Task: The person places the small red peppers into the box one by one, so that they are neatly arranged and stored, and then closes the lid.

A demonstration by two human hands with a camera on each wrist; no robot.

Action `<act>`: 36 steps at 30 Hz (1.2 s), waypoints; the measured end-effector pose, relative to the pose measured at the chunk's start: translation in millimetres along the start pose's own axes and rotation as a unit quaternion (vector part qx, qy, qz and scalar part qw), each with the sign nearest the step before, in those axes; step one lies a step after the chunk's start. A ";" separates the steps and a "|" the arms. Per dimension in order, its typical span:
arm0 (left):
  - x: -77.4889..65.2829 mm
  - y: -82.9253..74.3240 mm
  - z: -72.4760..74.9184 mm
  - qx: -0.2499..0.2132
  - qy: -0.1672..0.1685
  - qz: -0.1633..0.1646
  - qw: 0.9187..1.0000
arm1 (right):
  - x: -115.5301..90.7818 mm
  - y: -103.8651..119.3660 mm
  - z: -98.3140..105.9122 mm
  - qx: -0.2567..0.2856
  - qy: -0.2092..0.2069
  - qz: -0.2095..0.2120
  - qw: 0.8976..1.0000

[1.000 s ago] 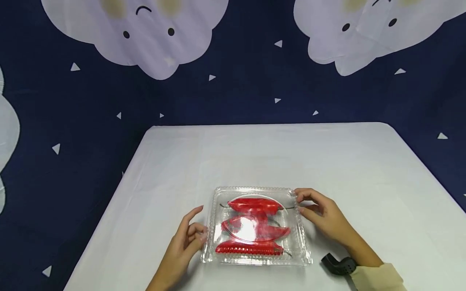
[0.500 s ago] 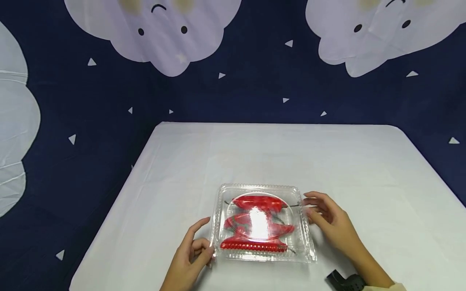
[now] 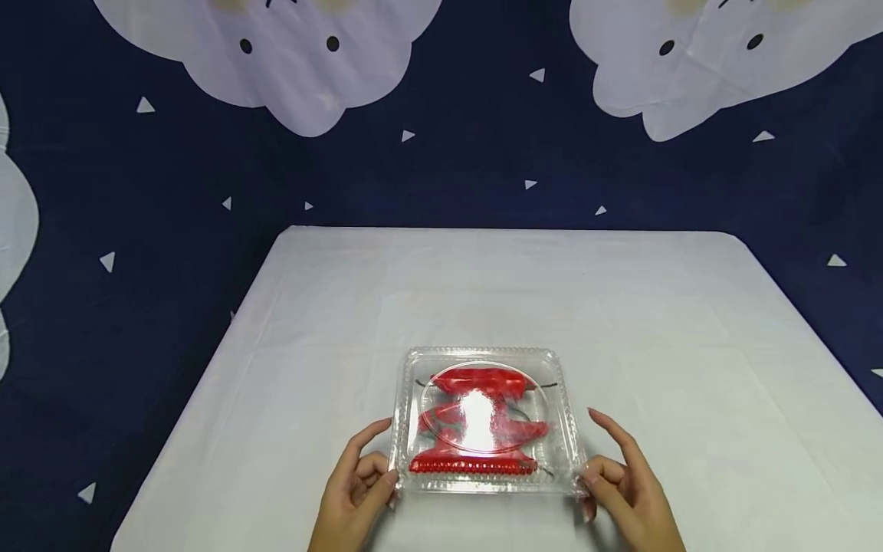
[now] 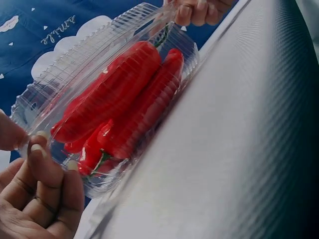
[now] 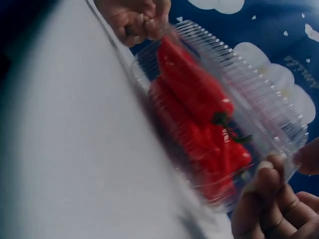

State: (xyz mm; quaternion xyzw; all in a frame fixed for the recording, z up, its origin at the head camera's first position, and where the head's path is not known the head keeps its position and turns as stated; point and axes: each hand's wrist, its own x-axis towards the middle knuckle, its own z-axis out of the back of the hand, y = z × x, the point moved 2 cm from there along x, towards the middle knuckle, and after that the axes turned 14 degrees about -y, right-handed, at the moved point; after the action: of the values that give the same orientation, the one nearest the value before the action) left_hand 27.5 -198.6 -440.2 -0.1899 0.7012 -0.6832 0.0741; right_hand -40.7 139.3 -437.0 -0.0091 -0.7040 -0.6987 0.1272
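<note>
A clear plastic clamshell container (image 3: 483, 486) with a ridged rim stands near the front of the table, lid down. Several red peppers (image 3: 441, 420) with thin green stems lie inside; glare on the lid hides part of them. At the front left corner my left hand (image 3: 355, 494) pinches the rim between thumb and fingers, its index finger stretched along the side. My right hand (image 3: 631, 494) pinches the front right corner, with the index finger raised off the plastic. Both wrist views show the container (image 4: 79, 55) between the two hands; whether its base touches the table I cannot tell.
A white cloth covers the table (image 3: 497, 284). Behind it hangs a dark blue curtain (image 3: 469, 176) with pale clouds and small triangles.
My right hand has come from the far right corner down to the front right corner and now pinches it. My left thumb has come onto the front left rim. The head view has shifted slightly.
</note>
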 end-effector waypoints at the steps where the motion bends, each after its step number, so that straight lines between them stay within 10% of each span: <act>1: -0.6 0.7 -0.7 -0.003 -0.003 -0.003 1.000 | -1.4 -0.2 -0.9 0.008 -0.001 0.000 1.000; 17: -10.4 2.0 -2.2 -0.049 0.006 -0.018 0.999 | -19.4 -10.9 -10.6 0.135 -0.050 -0.002 0.990; 28: -10.3 6.1 -1.2 -0.028 -0.013 -0.031 0.999 | -17.8 -10.4 -13.4 0.123 -0.044 -0.018 0.991; 33: -10.8 5.4 1.1 0.052 0.003 -0.050 0.997 | -17.3 -10.2 -7.7 0.056 -0.025 -0.005 0.998; 36: -6.8 0.5 6.1 0.167 0.025 -0.136 0.976 | -15.0 -4.0 3.0 -0.040 -0.017 0.010 0.999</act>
State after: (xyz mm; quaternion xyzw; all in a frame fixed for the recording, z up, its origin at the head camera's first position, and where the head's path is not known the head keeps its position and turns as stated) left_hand 35.8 -201.8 -442.1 -0.2514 0.5466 -0.7987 -0.0061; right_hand -27.5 144.7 -443.8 -0.0334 -0.6777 -0.7245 0.1216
